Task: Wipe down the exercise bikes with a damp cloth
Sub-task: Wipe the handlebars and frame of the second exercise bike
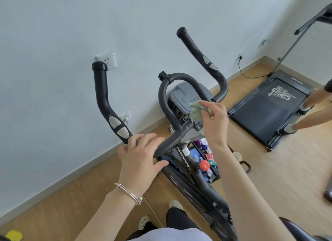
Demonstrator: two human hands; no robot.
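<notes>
the right hand [213, 119] pinches the green cloth [196, 112] at the console's [181, 97] 4 o'clock edge; the left hand [139, 157], at 7 o'clock, curls its fingers round the handlebar [162, 100].

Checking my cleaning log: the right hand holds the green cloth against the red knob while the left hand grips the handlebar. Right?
No: the head view shows the right hand holding the green cloth against the grey console, not the red knob; the left hand does grip the handlebar.

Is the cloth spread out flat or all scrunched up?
Scrunched up: the right hand pinches the cloth in a wrinkled bunch.
</notes>
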